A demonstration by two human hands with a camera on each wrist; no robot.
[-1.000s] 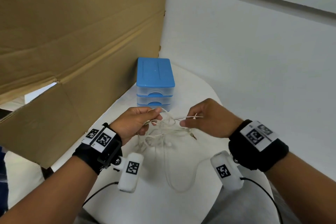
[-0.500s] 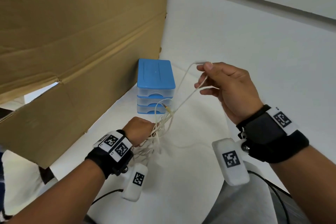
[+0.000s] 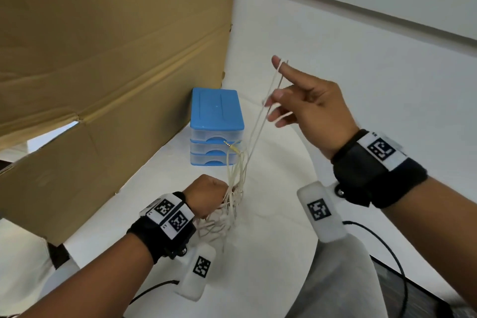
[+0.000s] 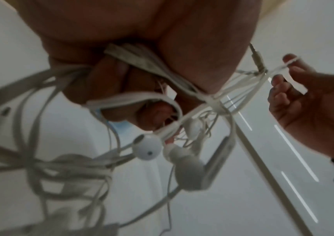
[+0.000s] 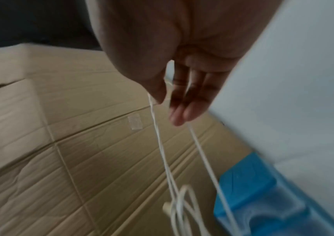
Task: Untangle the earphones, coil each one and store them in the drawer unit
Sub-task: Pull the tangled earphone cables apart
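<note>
A tangle of white earphones [image 3: 232, 204] hangs from my left hand [image 3: 206, 193], which grips the bunch in a fist low over the white table. In the left wrist view, cables wrap around the curled fingers [image 4: 109, 79] and two earbuds [image 4: 147, 150] dangle below. My right hand [image 3: 296, 100] is raised high, fingers fairly straight. A taut cable loop [image 3: 260, 121] is hooked over its index fingertip and passes the thumb. A gold jack plug [image 3: 229, 144] sticks out mid-strand. The blue-topped drawer unit [image 3: 216, 111] stands behind with all drawers closed.
A tall cardboard wall [image 3: 103, 59] closes off the left side, right behind the drawer unit. The round white table [image 3: 271, 253] ends near my lap at the lower right, where a black cable [image 3: 387, 253] runs. A white wall [image 3: 361, 72] is to the right.
My right hand has risen up and to the right, stretching a cable loop out of the tangle, and its fingers have spread. My left hand has dropped and closed into a fist on the bunch.
</note>
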